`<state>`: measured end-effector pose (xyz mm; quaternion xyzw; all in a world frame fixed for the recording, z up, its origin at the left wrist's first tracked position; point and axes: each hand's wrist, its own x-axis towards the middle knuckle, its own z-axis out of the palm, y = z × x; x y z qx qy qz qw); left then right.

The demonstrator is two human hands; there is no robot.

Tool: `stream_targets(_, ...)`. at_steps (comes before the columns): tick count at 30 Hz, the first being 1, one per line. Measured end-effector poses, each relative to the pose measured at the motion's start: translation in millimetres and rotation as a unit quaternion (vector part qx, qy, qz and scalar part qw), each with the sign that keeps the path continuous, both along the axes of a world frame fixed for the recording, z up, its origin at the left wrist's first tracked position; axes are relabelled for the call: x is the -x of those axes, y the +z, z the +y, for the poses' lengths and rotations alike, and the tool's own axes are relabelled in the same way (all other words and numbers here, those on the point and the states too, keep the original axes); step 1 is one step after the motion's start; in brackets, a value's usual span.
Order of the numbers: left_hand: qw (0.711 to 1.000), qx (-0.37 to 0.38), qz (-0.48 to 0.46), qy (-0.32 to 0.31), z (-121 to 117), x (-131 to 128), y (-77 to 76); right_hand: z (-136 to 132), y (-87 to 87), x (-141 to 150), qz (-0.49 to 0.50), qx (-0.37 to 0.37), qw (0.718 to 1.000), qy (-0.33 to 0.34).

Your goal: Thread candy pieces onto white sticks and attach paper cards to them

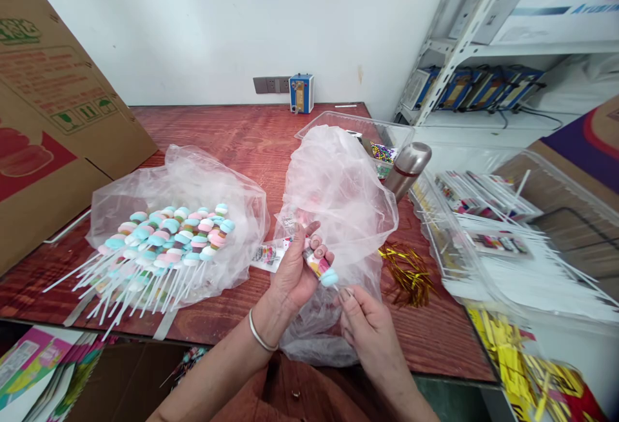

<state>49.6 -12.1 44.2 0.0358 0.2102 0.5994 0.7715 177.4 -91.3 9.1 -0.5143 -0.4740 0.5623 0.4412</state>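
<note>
A marshmallow lollipop point(329, 277), blue at its lower end and pink and yellow above, lies across the fingers of my left hand point(294, 275), which are closed around it. My right hand point(368, 324) pinches the white stick just below the blue marshmallow. Both hands are over a crumpled clear plastic bag point(338, 183). To the left, a second clear bag point(188, 164) lies under a pile of marshmallow lollipops point(169, 235) in blue, pink and white, their sticks pointing toward me. Beside my left wrist is a small printed card point(265, 255), partly covered.
Gold twist ties point(407, 275) lie right of the middle bag. Behind them stand a steel flask point(409, 167) and a clear tray point(338, 119). A clear bin point(464, 280) of white sticks is at the right, and a cardboard box point(62, 86) at the left.
</note>
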Motion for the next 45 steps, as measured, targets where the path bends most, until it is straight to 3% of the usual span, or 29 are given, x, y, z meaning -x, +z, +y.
stream_targets(3,1.000,-0.007,0.020,-0.001,-6,-8,-2.3,4,-0.1,9,0.099,0.090,0.991,0.012)
stream_targets(6,0.998,-0.005,0.070,-0.004,-11,-16,-6.0,10,4.7,15,-0.002,0.016,0.999,-0.031)
stream_targets(10,0.997,0.001,0.075,0.008,-7,-13,-7.2,13,11.1,15,-0.149,-0.093,0.983,-0.055)
stream_targets(12,0.998,-0.003,0.062,0.023,-2,-8,-5.1,10,8.9,14,-0.111,-0.069,0.991,-0.028)
stream_targets(14,0.998,-0.006,0.059,0.030,1,-5,-2.1,5,4.1,14,-0.008,0.013,1.000,0.017)
stream_targets(16,0.997,-0.007,0.066,0.030,1,-4,0.4,2,-0.5,14,0.082,0.084,0.992,0.054)
stream_targets(17,0.997,-0.006,0.071,0.030,1,-4,1.1,1,-2.2,13,0.088,0.086,0.990,0.062)
stream_targets(18,0.997,-0.003,0.074,0.030,0,-4,1.5,0,-3.7,13,0.056,0.057,0.995,0.060)
stream_targets(20,0.997,0.003,0.068,0.032,2,-5,1.4,0,-6.0,11,-0.090,-0.083,0.992,0.031)
stream_targets(22,0.998,0.012,0.057,0.036,4,-3,1.4,0,-8.4,7,-0.266,-0.262,0.928,-0.017)
stream_targets(24,0.997,0.021,0.054,0.043,8,-2,2.1,1,-10.6,5,-0.391,-0.397,0.829,-0.053)
stream_targets(26,0.996,0.033,0.066,0.055,9,-4,3.6,3,-11.3,5,-0.470,-0.458,0.752,-0.061)
stream_targets(27,0.994,0.039,0.076,0.060,9,-7,4.2,4,-10.8,6,-0.497,-0.466,0.729,-0.061)
stream_targets(29,0.991,0.040,0.105,0.066,4,-15,4.4,8,-8.1,9,-0.530,-0.461,0.709,-0.063)
stream_targets(32,0.987,0.014,0.144,0.064,-7,-29,1.5,16,-1.9,11,-0.534,-0.408,0.737,-0.079)
stream_targets(35,0.986,-0.006,0.164,0.040,-16,-33,-3.5,20,3.4,9,-0.463,-0.308,0.828,-0.077)
stream_targets(38,0.985,-0.019,0.170,0.029,-18,-27,-7.8,19,5.4,6,-0.355,-0.215,0.910,-0.029)
stream_targets(45,0.981,-0.014,0.192,0.001,-21,-28,-21.9,19,0.1,16,-0.194,-0.118,0.973,-0.039)
